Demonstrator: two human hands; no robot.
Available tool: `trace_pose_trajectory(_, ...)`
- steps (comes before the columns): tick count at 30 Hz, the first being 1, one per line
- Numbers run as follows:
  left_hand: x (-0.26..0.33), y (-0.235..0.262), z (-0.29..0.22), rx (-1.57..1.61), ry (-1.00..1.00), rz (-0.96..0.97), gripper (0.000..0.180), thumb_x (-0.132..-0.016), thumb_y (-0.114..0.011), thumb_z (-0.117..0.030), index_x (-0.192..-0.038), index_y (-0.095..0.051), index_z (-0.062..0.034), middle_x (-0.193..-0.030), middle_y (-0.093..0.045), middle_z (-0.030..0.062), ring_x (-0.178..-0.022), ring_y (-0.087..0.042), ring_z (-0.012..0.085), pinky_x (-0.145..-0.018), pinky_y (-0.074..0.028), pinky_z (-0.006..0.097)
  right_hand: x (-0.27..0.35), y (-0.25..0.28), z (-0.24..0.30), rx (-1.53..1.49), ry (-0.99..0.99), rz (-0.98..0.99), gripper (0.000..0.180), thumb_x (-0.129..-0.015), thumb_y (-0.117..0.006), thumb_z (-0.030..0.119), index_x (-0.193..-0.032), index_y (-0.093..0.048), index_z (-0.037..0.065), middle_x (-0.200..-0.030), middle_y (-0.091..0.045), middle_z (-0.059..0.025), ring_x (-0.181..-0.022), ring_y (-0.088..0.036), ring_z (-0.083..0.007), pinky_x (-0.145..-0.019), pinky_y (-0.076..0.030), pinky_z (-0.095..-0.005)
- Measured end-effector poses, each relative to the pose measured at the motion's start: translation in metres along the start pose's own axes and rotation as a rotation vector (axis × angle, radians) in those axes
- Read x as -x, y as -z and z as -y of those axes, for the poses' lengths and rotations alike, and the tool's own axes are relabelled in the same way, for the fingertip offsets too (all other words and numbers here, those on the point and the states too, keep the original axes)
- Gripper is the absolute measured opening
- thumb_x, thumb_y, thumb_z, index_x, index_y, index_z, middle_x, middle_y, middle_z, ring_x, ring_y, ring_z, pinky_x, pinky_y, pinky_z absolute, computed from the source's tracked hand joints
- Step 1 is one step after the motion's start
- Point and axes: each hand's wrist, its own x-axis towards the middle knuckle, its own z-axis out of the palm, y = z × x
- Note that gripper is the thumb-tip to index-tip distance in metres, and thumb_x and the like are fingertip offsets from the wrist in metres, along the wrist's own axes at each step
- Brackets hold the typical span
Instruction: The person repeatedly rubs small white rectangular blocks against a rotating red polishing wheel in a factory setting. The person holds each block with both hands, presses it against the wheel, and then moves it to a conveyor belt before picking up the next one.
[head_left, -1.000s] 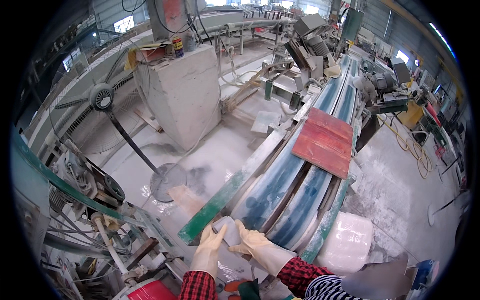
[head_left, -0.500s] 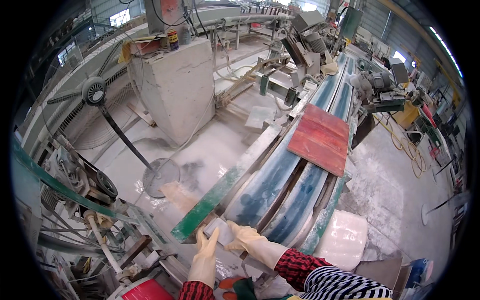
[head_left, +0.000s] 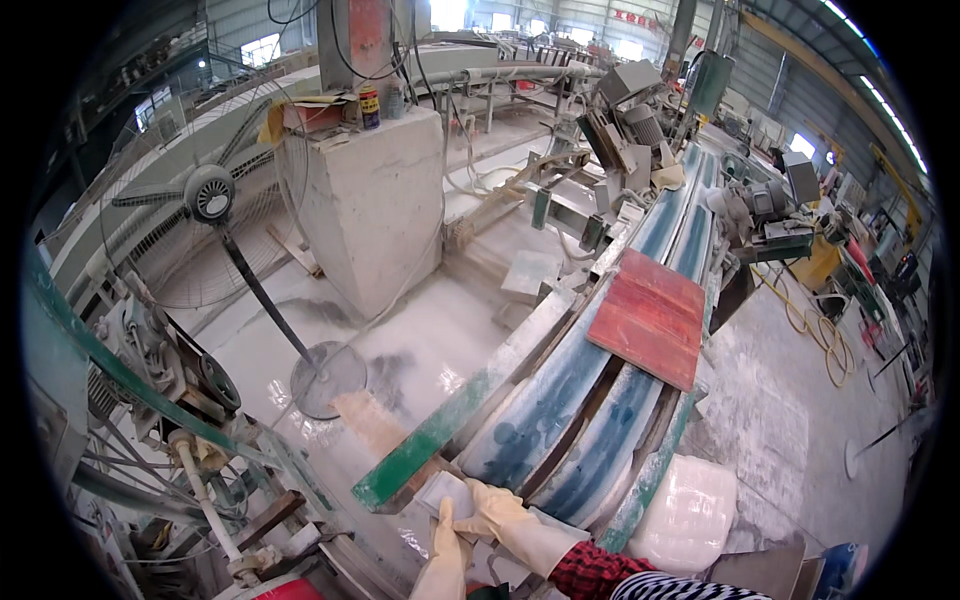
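Observation:
Both my hands wear cream rubber gloves and meet just off the near end of the conveyor with blue belts (head_left: 530,430). Between them is a small, flat, pale grey square tile (head_left: 446,494). My left hand (head_left: 446,548) grips its near edge, with the thumb up against it. At its right side, my right hand (head_left: 505,520) has its fingers curled in against the tile; the fingertips are partly hidden. Close beyond the tile lies the end of the conveyor's green side rail (head_left: 400,470).
A red wooden board (head_left: 650,318) lies across the belts. At left stand a pedestal fan (head_left: 210,193) and a concrete block (head_left: 375,210); machinery with a pulley (head_left: 212,380) is nearer. A whitish wrapped bundle (head_left: 688,510) sits right of the conveyor. Yellow hose (head_left: 815,325) coils on the floor.
The view has tilted up a little, so the scene sits lower. My left hand has shifted from the tile's left side to its near edge, closer to my right hand.

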Motion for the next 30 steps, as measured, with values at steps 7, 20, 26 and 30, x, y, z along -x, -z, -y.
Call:
trace_pose_trajectory(7,0.006,0.000,0.005,0.075,-0.079,-0.012,0.059,-0.100,-0.060,-0.042,-0.145,-0.047,-0.0063,-0.138,-0.058,0.0133,-0.123,-0.058,0.0295,-0.102,-0.051,0.045,-0.013,-0.021,-0.010,0.080,0.043,-0.096,0.093,-0.062,-0.081,0.052,-0.140,-0.052,0.010,-0.120,-0.067,-0.0260,-0.111,-0.066,-0.0414,-0.094,-0.054,-0.0467)
trace_pose_trajectory(20,0.030,0.030,-0.011,0.222,0.026,-0.031,0.062,-0.098,-0.062,-0.042,-0.145,-0.047,-0.0054,-0.142,-0.054,0.0127,-0.130,-0.053,0.0302,-0.107,-0.044,0.044,0.011,-0.033,0.024,0.041,0.034,0.091,0.108,-0.064,-0.083,0.045,-0.152,-0.035,0.004,-0.140,-0.053,-0.0243,-0.128,-0.053,-0.0425,-0.105,-0.046,-0.0484)
trace_pose_trajectory(26,0.065,0.045,-0.025,0.023,0.008,-0.176,0.058,-0.099,-0.062,-0.040,-0.143,-0.050,-0.0039,-0.134,-0.061,0.0126,-0.122,-0.059,0.0286,-0.102,-0.049,0.042,0.032,-0.048,0.037,0.004,0.058,0.135,0.100,-0.064,-0.083,0.048,-0.145,-0.045,0.002,-0.132,-0.059,-0.0248,-0.121,-0.060,-0.0387,-0.100,-0.050,-0.0461)
trace_pose_trajectory(30,0.079,0.092,-0.013,0.058,0.005,-0.046,0.055,-0.101,-0.056,-0.041,-0.137,-0.053,0.0005,-0.133,-0.062,0.0153,-0.124,-0.059,0.0300,-0.106,-0.047,0.045,0.045,-0.089,0.024,-0.013,0.180,0.101,0.090,-0.065,-0.084,0.053,-0.134,-0.055,0.002,-0.117,-0.067,-0.0265,-0.112,-0.064,-0.0399,-0.097,-0.052,-0.0447)
